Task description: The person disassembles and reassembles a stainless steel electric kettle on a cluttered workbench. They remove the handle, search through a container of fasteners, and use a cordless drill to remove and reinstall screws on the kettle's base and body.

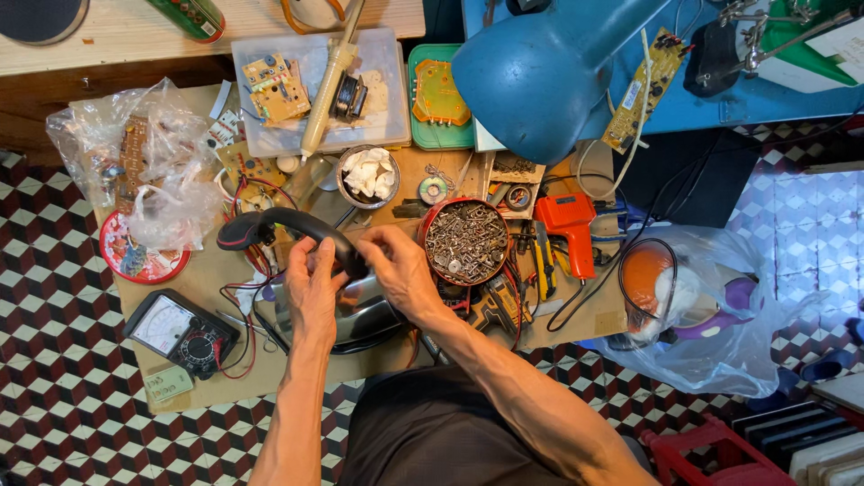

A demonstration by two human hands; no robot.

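cam: head-worn, single view | faces straight down | close over workbench [207, 270] & both forearms

Both hands, left [315, 286] and right [403, 272], curl close together.

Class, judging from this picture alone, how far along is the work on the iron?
Done: iron lies on the board, tools laid out. In hand: left hand and right hand grip its black handle. Left: red wires hang loose beside the multimeter; screws sit in the red tin.
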